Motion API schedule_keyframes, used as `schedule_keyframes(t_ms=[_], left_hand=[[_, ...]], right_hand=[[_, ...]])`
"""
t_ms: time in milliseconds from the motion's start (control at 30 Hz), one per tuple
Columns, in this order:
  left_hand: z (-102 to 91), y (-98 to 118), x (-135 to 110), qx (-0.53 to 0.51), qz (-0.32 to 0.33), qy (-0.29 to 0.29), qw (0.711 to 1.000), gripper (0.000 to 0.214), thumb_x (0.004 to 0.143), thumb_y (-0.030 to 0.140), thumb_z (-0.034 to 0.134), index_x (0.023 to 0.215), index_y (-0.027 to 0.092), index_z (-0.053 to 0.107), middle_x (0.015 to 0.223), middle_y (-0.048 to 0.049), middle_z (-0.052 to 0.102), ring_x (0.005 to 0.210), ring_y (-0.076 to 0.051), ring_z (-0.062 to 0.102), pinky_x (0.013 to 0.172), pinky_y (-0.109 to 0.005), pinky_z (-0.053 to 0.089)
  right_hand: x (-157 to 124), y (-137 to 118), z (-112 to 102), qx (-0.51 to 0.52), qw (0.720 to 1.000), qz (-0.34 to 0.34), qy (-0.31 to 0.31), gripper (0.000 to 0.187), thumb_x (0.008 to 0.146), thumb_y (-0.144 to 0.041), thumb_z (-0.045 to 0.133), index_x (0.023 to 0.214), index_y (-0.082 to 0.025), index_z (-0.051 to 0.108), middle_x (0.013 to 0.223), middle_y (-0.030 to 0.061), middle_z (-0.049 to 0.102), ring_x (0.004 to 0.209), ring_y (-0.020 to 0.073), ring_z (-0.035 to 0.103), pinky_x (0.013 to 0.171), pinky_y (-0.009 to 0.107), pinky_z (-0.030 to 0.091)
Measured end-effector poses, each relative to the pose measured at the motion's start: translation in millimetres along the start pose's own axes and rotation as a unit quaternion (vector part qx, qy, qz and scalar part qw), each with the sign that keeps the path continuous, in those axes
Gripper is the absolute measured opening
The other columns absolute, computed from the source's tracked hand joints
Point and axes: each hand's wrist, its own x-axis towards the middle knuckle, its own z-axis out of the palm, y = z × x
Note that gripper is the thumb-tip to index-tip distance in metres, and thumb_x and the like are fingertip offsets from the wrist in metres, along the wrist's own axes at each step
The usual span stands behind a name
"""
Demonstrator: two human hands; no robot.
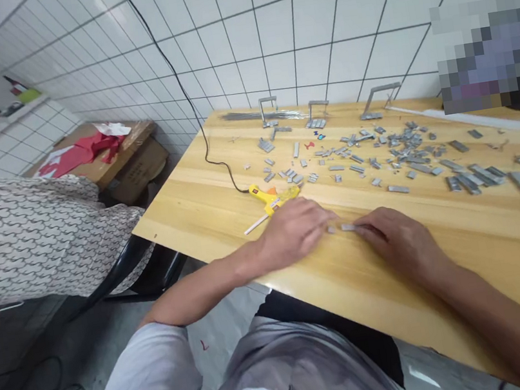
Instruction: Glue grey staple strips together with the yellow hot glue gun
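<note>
Both my hands rest on the wooden table (pixel 493 251) near its front edge. My left hand (pixel 295 232) lies palm down, fingers together, its tips touching a small grey metal strip (pixel 347 227). My right hand (pixel 396 240) comes from the right, and its fingertips pinch the other end of the same strip. A yellow glue gun (pixel 273 197) lies just behind my left hand, with a white glue stick poking out of its rear.
Several grey staple strips (pixel 405 157) are scattered over the table's middle and right. Bent metal frames (pixel 269 110) stand near the tiled wall. A black cord (pixel 186 95) runs up the wall. A person in patterned clothing (pixel 25 230) sits at the left.
</note>
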Motion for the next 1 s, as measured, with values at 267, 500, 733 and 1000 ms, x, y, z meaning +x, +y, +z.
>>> schedule_keyframes(t_ms=[267, 500, 733, 1000], left_hand=[[-70.5, -86, -29, 0.226, -0.161, -0.169, 0.946, 0.04, 0.098, 0.014, 0.05, 0.131, 0.017, 0.072, 0.123, -0.0165, 0.074, 0.115, -0.03, 0.065, 0.101, -0.047, 0.051], [-46.5, -98, -28, 0.205, -0.121, -0.255, 0.937, 0.049, 0.099, 0.015, 0.049, 0.144, 0.025, 0.066, 0.122, -0.013, 0.073, 0.114, -0.031, 0.061, 0.1, -0.048, 0.045], [-42.5, -105, -22, 0.186, -0.11, -0.253, 0.943, 0.052, 0.088, 0.006, 0.05, 0.134, 0.021, 0.069, 0.118, -0.0135, 0.072, 0.113, -0.032, 0.062, 0.098, -0.047, 0.044], [-26.8, -103, -19, 0.129, -0.082, -0.188, 0.97, 0.048, 0.086, 0.007, 0.046, 0.129, 0.018, 0.063, 0.116, -0.0123, 0.072, 0.113, -0.031, 0.063, 0.098, -0.046, 0.047]], right_hand=[[-1, 7, 1, -0.052, 0.998, -0.003, 0.032, 0.016, 0.103, -0.025, 0.056, 0.1, -0.021, 0.072, 0.09, 0.0055, 0.075, 0.086, 0.0227, 0.073, 0.075, 0.036, 0.057], [-3, 2, -4, -0.029, 0.999, 0.036, 0.002, 0.018, 0.101, -0.026, 0.063, 0.115, -0.019, 0.073, 0.09, 0.0056, 0.07, 0.085, 0.0221, 0.068, 0.07, 0.034, 0.054], [1, -2, -3, -0.037, 0.998, 0.043, -0.002, 0.019, 0.1, -0.029, 0.069, 0.115, -0.02, 0.076, 0.1, 0.0088, 0.07, 0.089, 0.0217, 0.067, 0.074, 0.036, 0.056], [5, -4, -7, -0.013, 0.998, 0.063, 0.009, 0.012, 0.099, -0.025, 0.07, 0.109, -0.02, 0.076, 0.093, 0.0073, 0.07, 0.084, 0.0196, 0.067, 0.07, 0.034, 0.056]])
